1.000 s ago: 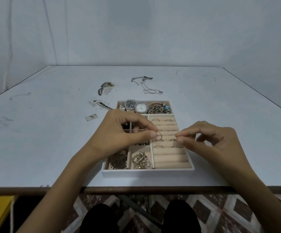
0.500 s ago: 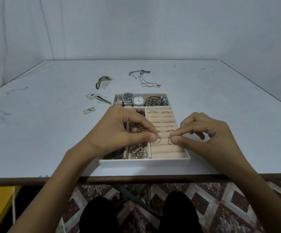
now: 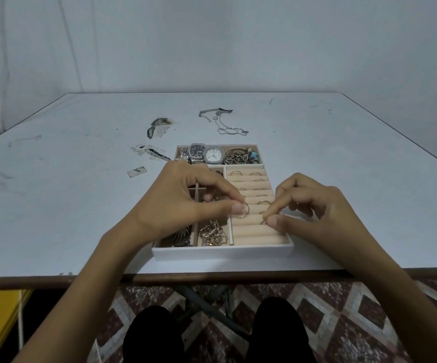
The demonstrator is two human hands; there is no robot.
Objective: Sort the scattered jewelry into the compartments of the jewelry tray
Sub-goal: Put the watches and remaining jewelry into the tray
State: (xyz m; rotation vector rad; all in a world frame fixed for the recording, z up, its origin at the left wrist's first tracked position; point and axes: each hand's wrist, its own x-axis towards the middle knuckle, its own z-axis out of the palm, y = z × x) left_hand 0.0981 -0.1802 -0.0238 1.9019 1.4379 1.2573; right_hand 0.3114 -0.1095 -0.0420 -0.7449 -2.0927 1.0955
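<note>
You've a thin ring [image 3: 244, 211] pinched in your left hand [image 3: 183, 203] and another ring [image 3: 263, 220] in your right hand [image 3: 314, 208], both over the jewelry tray [image 3: 222, 252] ring rolls [image 3: 256, 227] — miss the slot and either may slip free.

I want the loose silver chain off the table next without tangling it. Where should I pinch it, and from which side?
Probably the dark clasp end of the chain. It lies flat beyond the tray, its loops trailing back toward the tray. Come from above with fingertips and lift away slowly, so that the loops unspool rather than bunch.
</note>
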